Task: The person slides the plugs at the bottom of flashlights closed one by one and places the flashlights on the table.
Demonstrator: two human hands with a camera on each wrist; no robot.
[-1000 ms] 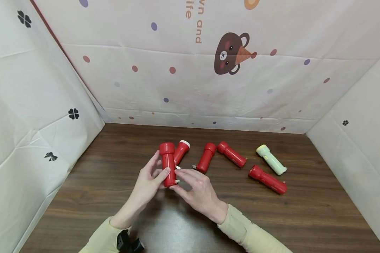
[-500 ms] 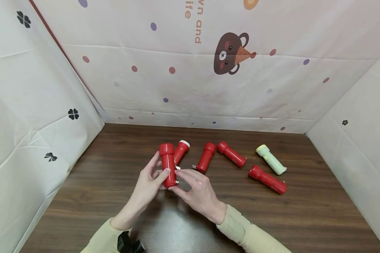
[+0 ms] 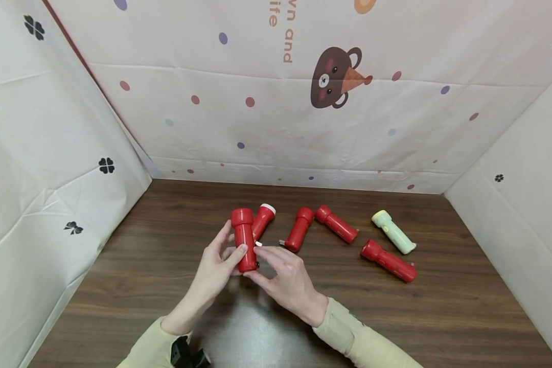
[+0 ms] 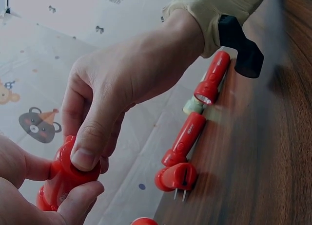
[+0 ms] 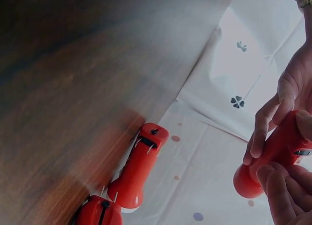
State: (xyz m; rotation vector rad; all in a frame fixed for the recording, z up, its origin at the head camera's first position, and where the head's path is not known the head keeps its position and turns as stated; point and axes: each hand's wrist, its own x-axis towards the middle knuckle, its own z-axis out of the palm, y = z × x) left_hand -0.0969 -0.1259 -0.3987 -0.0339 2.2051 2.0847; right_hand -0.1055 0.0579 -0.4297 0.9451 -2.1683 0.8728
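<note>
A red flashlight (image 3: 245, 237) is held upright above the table, head end away from me. My left hand (image 3: 216, 268) grips its barrel, thumb across the front. Around its tail end, my right hand (image 3: 291, 280) pinches with thumb underneath and fingers at the side. In the left wrist view the right thumb presses the flashlight's (image 4: 57, 186) round end. A dark spot marks the side of the tail in the head view; a small slot shows there in the right wrist view. Just behind lies another red flashlight (image 3: 263, 221) with a white rim, its lower part hidden.
To the right on the dark wood table (image 3: 133, 286) lie a red flashlight (image 3: 298, 231) with metal prongs out, two more red flashlights (image 3: 337, 225), and a pale green flashlight (image 3: 395, 234). Printed white sheets (image 3: 188, 128) wall the back and sides.
The pale metal bits sticking out at the held flashlight's tail have gone from sight, with a dark spot there instead. Both hands stay nearly in place.
</note>
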